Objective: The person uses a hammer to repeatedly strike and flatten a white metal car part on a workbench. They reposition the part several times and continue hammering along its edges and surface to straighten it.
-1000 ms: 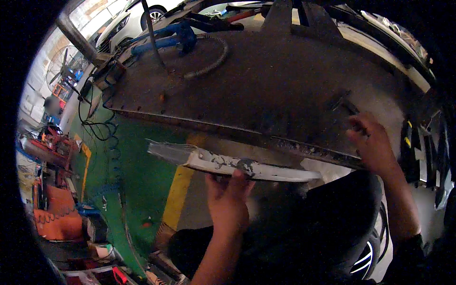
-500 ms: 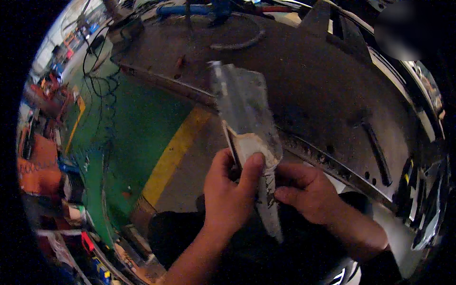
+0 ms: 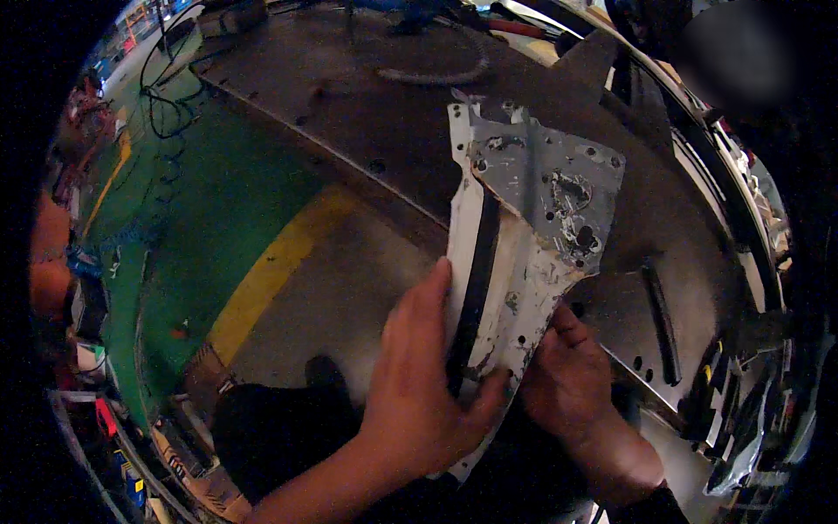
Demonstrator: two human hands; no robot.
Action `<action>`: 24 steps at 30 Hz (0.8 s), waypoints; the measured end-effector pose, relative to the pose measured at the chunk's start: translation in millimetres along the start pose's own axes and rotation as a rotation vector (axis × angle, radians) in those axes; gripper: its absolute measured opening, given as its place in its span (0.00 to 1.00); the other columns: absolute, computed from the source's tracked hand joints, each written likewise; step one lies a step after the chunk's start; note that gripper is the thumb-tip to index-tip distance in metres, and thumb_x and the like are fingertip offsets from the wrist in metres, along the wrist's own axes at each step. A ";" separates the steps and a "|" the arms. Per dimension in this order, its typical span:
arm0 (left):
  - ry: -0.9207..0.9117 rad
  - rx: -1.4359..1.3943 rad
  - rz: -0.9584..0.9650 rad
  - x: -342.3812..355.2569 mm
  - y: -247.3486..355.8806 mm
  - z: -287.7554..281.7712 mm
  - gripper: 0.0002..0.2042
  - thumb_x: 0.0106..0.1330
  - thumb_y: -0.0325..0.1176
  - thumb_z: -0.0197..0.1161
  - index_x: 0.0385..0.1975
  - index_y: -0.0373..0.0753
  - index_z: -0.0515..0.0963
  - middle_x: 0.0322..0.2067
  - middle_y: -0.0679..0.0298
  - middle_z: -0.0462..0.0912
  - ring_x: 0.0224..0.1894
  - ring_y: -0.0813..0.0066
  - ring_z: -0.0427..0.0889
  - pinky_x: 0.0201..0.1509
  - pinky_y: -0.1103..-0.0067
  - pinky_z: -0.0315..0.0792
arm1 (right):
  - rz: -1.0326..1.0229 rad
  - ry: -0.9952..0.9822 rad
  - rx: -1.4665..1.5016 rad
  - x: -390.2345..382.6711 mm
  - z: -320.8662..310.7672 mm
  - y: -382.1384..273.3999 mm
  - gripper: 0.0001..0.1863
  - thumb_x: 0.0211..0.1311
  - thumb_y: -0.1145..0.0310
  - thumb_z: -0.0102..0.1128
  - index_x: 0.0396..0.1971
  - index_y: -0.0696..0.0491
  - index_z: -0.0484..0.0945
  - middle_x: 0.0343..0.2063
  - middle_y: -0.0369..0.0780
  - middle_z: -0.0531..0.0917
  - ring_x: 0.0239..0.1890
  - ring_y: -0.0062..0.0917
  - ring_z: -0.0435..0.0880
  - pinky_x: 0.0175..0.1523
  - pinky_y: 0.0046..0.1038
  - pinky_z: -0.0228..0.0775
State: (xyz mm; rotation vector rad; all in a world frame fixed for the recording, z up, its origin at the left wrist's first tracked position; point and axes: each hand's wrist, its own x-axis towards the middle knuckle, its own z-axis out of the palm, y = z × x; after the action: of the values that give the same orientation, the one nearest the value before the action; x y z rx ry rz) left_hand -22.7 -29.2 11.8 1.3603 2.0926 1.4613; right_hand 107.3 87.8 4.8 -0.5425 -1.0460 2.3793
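Note:
A bent sheet-metal panel (image 3: 532, 262), grey at its far end and chipped white nearer me, is held up in front of my body. Holes and torn, scratched patches mark its face, and a dark strip runs down its left side. My left hand (image 3: 419, 375) grips the left edge, its fingers along the side and its thumb over the lower front. At the lower right edge, my right hand (image 3: 572, 375) is closed on the panel with curled fingers, partly hidden behind it. The panel's far end overlaps the view of the brown metal table.
The brown metal table (image 3: 349, 113) has holes along its near edge. On it lie a dark bar (image 3: 662, 323) at right and a curved rod (image 3: 436, 77) at the back. Green floor (image 3: 192, 262) with a yellow stripe (image 3: 271, 279) and coiled hoses (image 3: 166, 113) is at left.
The panel has turned from nearly edge-on to show its broad, holed face, and its top has shifted right. My left hand has slid along its left edge; the view has shifted slightly.

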 end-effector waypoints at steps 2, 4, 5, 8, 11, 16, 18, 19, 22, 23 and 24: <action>-0.054 0.037 0.035 1.2 6.3 -0.8 0.49 0.49 0.33 0.71 0.68 0.27 0.46 0.58 0.37 0.63 0.61 0.39 0.64 0.66 0.59 0.60 | 0.011 -0.019 0.014 -0.6 0.9 -8.2 0.23 0.69 0.67 0.55 0.61 0.55 0.65 0.57 0.43 0.75 0.60 0.36 0.75 0.65 0.41 0.66; -0.103 0.089 -0.006 -0.3 9.7 -0.6 0.50 0.48 0.33 0.72 0.68 0.27 0.44 0.59 0.36 0.61 0.63 0.38 0.62 0.67 0.58 0.57 | 0.036 -0.057 0.046 -0.4 -5.9 -10.2 0.24 0.69 0.66 0.55 0.62 0.54 0.63 0.58 0.44 0.74 0.61 0.37 0.74 0.65 0.43 0.65; -0.093 0.065 -0.004 -1.0 8.3 1.0 0.51 0.48 0.33 0.72 0.68 0.27 0.44 0.59 0.36 0.61 0.63 0.39 0.62 0.68 0.59 0.57 | 0.048 -0.078 0.061 -0.4 -13.8 -8.4 0.24 0.69 0.66 0.54 0.62 0.54 0.63 0.59 0.43 0.74 0.61 0.38 0.73 0.66 0.43 0.65; -0.079 -0.076 0.003 0.3 8.9 4.2 0.52 0.47 0.32 0.72 0.68 0.27 0.43 0.61 0.36 0.59 0.64 0.39 0.61 0.68 0.59 0.57 | 0.043 -0.066 0.029 -7.4 -15.4 -12.4 0.24 0.69 0.66 0.54 0.62 0.53 0.62 0.58 0.43 0.74 0.60 0.37 0.74 0.64 0.43 0.66; -0.087 -0.234 -0.029 -2.5 4.5 8.7 0.51 0.47 0.33 0.72 0.68 0.27 0.43 0.62 0.36 0.58 0.65 0.39 0.60 0.68 0.58 0.58 | 0.102 0.017 0.054 -14.3 -24.0 -4.9 0.21 0.69 0.66 0.54 0.59 0.54 0.66 0.54 0.42 0.77 0.55 0.35 0.77 0.59 0.40 0.71; -0.098 -0.237 -0.124 -8.5 2.4 9.0 0.48 0.48 0.32 0.72 0.67 0.27 0.48 0.61 0.38 0.60 0.64 0.41 0.62 0.67 0.59 0.59 | 0.113 0.094 -0.428 -18.4 -27.6 -4.9 0.13 0.67 0.68 0.55 0.48 0.56 0.75 0.43 0.40 0.82 0.44 0.31 0.81 0.49 0.34 0.74; -0.051 -0.186 -0.043 -6.3 2.9 8.0 0.44 0.48 0.32 0.71 0.65 0.28 0.52 0.60 0.39 0.61 0.63 0.43 0.63 0.66 0.60 0.60 | 0.086 0.065 -0.241 -17.9 -16.9 -5.8 0.12 0.66 0.68 0.56 0.46 0.56 0.77 0.41 0.39 0.83 0.43 0.29 0.81 0.48 0.33 0.74; -0.027 -0.162 -0.001 -5.2 3.4 7.8 0.42 0.48 0.32 0.71 0.64 0.29 0.55 0.59 0.40 0.61 0.62 0.44 0.63 0.65 0.60 0.60 | 0.074 0.059 -0.209 -18.0 -14.9 -6.5 0.12 0.65 0.69 0.57 0.46 0.56 0.77 0.41 0.39 0.83 0.43 0.28 0.81 0.49 0.32 0.74; -0.002 -0.202 -0.016 -6.0 1.5 10.5 0.38 0.49 0.32 0.71 0.60 0.30 0.59 0.56 0.43 0.63 0.61 0.46 0.64 0.64 0.62 0.61 | 0.048 0.060 -0.456 -16.8 -11.8 -8.7 0.16 0.63 0.70 0.60 0.50 0.57 0.76 0.44 0.38 0.83 0.47 0.27 0.81 0.52 0.32 0.73; 0.012 -0.215 -0.036 -6.8 0.8 10.9 0.36 0.50 0.32 0.71 0.59 0.30 0.60 0.55 0.43 0.63 0.60 0.46 0.64 0.64 0.62 0.61 | 0.032 0.036 -0.525 -15.5 -4.7 -12.1 0.17 0.63 0.71 0.61 0.51 0.56 0.76 0.45 0.38 0.83 0.48 0.27 0.80 0.53 0.32 0.73; 0.024 -0.229 -0.055 -7.3 0.2 10.7 0.35 0.50 0.32 0.70 0.58 0.30 0.61 0.54 0.44 0.64 0.59 0.47 0.65 0.63 0.62 0.62 | 0.015 0.015 -0.594 -14.6 -0.1 -13.8 0.18 0.62 0.71 0.62 0.52 0.56 0.75 0.46 0.38 0.82 0.49 0.27 0.80 0.55 0.32 0.73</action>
State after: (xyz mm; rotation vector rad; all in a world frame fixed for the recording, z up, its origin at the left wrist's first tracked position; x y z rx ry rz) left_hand -11.8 -28.6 4.8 1.1950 1.8918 1.6426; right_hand 122.9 87.8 17.5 -0.7651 -1.7537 2.0476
